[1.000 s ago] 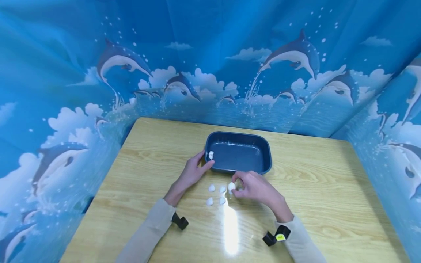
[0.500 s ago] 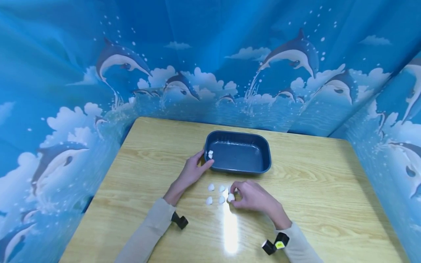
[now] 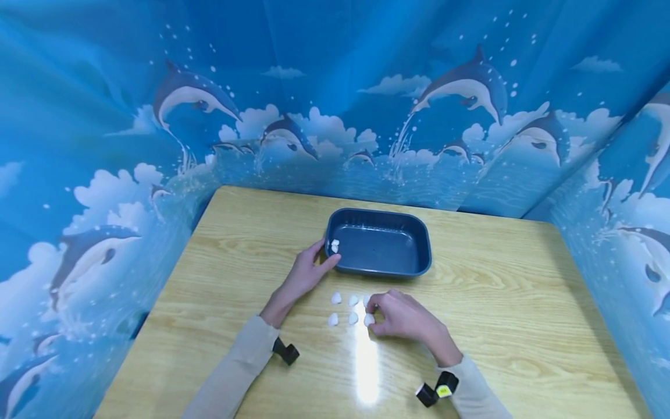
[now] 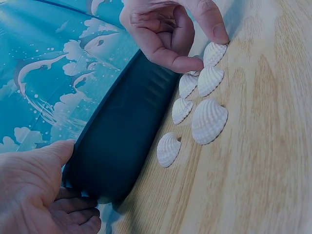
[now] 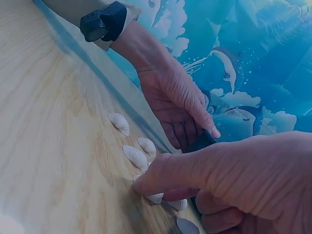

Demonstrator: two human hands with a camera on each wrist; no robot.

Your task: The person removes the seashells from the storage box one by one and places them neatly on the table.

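Observation:
At the basin's left end, my left hand point(image 3: 303, 273) grips the dark blue basin point(image 3: 384, 273), its thumb at the rim. My right hand point(image 3: 405, 317) pinches a white ribbed seashell point(image 4: 214, 52) between thumb and forefinger, down at the tabletop. This seashell is at the right end of the nearer of two short rows of seashells in front of the basin. Another seashell point(image 3: 367, 301) lies just beyond it, partly behind the fingers. To the left are further seashells, such as one point(image 3: 332, 319) at the near left. Small white seashells point(image 3: 335, 247) sit inside the basin's left end.
The wooden table point(image 3: 523, 302) extends on both sides of the basin. A blue dolphin-print curtain point(image 3: 335, 105) hangs behind the table and along its sides. Glare point(image 3: 367, 372) shines on the table's near part. Each wrist wears a small black camera point(image 3: 286, 352).
My right hand has moved toward me with the seashell, from the farther row to the right end of the nearer one. The left hand stays on the basin.

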